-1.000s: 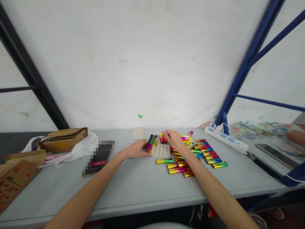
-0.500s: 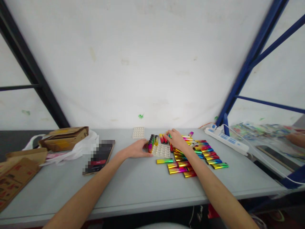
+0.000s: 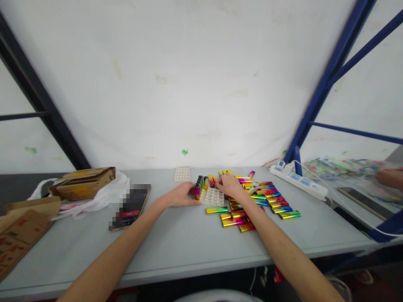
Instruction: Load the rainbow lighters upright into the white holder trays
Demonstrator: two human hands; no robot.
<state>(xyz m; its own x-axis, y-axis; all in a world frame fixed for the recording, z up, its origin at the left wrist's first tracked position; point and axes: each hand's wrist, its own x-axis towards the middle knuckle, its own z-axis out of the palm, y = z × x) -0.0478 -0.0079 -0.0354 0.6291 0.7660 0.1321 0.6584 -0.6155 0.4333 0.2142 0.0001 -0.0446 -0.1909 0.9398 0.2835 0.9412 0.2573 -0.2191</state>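
Note:
A white tray with rows of holes lies on the grey table, several lighters standing upright along its left side. One more upright lighter stands just right of that row. My left hand is at the tray's left edge, thumb and fingers apart around the standing row, touching its outer side. Over the left part of a pile of shiny multicoloured lighters is my right hand, fingers bent down and closed; what they hold, if anything, is hidden. A single lighter lies in front of the tray.
A second white tray lies near the wall. To the left are a phone, a plastic bag and cardboard boxes. On the right are a power strip, another phone and another person's hand.
My right hand has shifted slightly down and left among the lighters near the tray. The view has tilted a little. My left hand stays at the standing row.

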